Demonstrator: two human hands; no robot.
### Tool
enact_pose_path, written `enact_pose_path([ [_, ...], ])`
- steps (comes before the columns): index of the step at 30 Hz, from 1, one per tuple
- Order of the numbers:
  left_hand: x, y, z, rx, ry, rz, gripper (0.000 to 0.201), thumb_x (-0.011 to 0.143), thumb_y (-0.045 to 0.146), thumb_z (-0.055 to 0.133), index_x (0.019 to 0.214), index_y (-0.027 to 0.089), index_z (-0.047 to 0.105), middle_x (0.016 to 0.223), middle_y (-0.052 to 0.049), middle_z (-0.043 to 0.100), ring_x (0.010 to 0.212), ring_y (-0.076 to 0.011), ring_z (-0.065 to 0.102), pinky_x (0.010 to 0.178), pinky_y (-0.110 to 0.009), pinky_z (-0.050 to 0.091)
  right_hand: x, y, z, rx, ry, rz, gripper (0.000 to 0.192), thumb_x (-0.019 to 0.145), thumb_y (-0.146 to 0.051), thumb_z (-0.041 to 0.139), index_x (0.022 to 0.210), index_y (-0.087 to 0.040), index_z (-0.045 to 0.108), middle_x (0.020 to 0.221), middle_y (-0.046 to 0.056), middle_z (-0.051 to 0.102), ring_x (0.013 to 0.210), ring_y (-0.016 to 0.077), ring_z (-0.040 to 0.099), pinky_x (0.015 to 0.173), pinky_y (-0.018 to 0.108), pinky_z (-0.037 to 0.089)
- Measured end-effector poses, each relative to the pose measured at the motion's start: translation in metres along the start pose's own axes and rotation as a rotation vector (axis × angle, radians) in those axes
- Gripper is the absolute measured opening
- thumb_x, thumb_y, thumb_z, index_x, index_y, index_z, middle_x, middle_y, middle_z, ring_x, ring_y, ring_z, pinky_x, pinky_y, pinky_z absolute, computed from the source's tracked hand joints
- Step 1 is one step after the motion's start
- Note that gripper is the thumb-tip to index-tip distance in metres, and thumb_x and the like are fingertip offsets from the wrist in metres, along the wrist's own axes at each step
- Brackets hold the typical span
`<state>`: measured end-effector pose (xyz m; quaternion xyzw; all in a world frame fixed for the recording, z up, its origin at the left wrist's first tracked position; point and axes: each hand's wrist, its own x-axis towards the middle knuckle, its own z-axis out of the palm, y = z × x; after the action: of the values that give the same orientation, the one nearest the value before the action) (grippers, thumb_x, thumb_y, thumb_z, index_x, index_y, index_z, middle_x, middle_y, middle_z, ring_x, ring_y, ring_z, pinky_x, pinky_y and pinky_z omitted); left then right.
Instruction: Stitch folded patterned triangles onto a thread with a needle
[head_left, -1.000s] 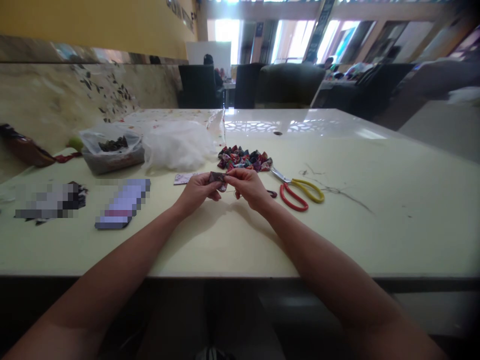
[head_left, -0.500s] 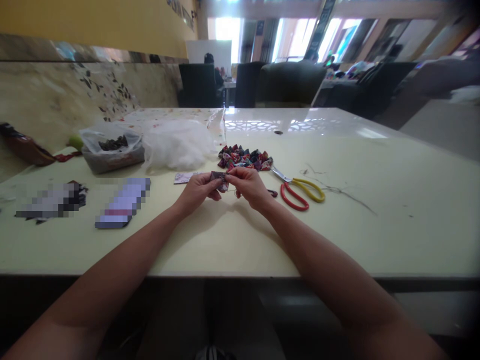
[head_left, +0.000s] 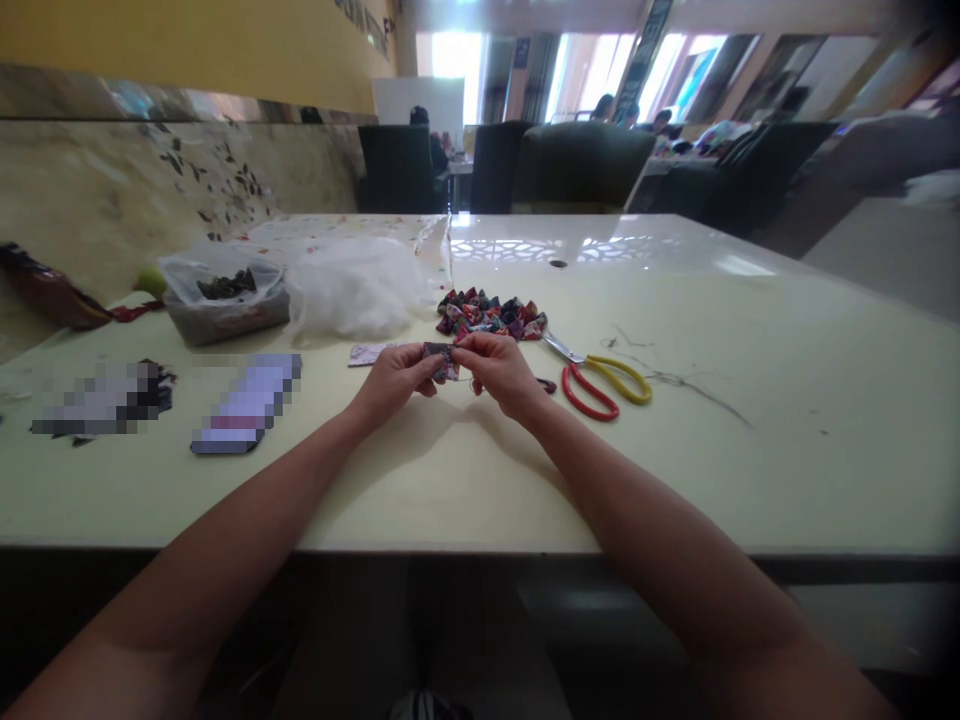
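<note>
My left hand [head_left: 394, 380] and my right hand [head_left: 499, 372] meet over the cream table [head_left: 787, 440], both pinching a small dark patterned fabric piece [head_left: 441, 358] between their fingertips. Just behind the hands lies a pile of several small folded fabric pieces [head_left: 489, 314] in red and dark prints. Scissors [head_left: 600, 382] with one red and one yellow handle lie on the table to the right of my right hand. A small pale fabric scrap [head_left: 369, 353] lies flat left of the held piece.
A heap of white stuffing [head_left: 352, 287] and a clear plastic bag over a tray of dark bits [head_left: 221, 298] sit at the back left. Blurred flat items [head_left: 244, 402] lie at the left. Loose threads [head_left: 686, 385] trail right of the scissors. Dark chairs [head_left: 577, 165] stand behind.
</note>
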<state>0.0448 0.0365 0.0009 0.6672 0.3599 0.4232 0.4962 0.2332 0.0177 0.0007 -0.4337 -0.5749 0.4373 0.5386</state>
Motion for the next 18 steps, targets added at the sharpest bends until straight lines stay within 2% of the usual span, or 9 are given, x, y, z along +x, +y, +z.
enact_pose_path([
  [8,-0.0031,0.0077,0.0013,0.088,-0.015,0.082,0.032,0.086,0.049,0.076,0.079,0.017,0.076,0.067,-0.003,0.069,0.058,-0.0134,0.060,0.060,-0.027,0.053,0.0003,-0.0006,0.0008,0.011,0.007,-0.008,0.031,0.076,-0.044,0.079,0.068,-0.020,0.062,0.059,-0.006,0.052,0.044,0.0059,0.041,0.036,0.022,0.037],
  [13,-0.0049,0.0098,0.0004,0.147,-0.002,0.143,0.036,0.088,0.046,0.073,0.066,0.018,0.068,0.057,-0.002,0.063,0.054,-0.0125,0.054,0.058,-0.027,0.046,-0.0002,-0.0012,0.0011,0.020,-0.009,-0.008,0.034,0.074,-0.047,0.080,0.067,-0.020,0.061,0.059,-0.006,0.051,0.045,0.0057,0.040,0.036,0.022,0.037],
  [18,-0.0052,0.0100,-0.0003,0.172,0.007,0.176,0.036,0.087,0.043,0.072,0.063,0.019,0.062,0.055,0.000,0.060,0.052,-0.0117,0.053,0.056,-0.026,0.044,-0.0002,-0.0004,0.0011,0.019,-0.010,-0.004,0.035,0.074,-0.048,0.081,0.067,-0.020,0.061,0.059,-0.006,0.051,0.045,0.0055,0.040,0.036,0.021,0.037],
])
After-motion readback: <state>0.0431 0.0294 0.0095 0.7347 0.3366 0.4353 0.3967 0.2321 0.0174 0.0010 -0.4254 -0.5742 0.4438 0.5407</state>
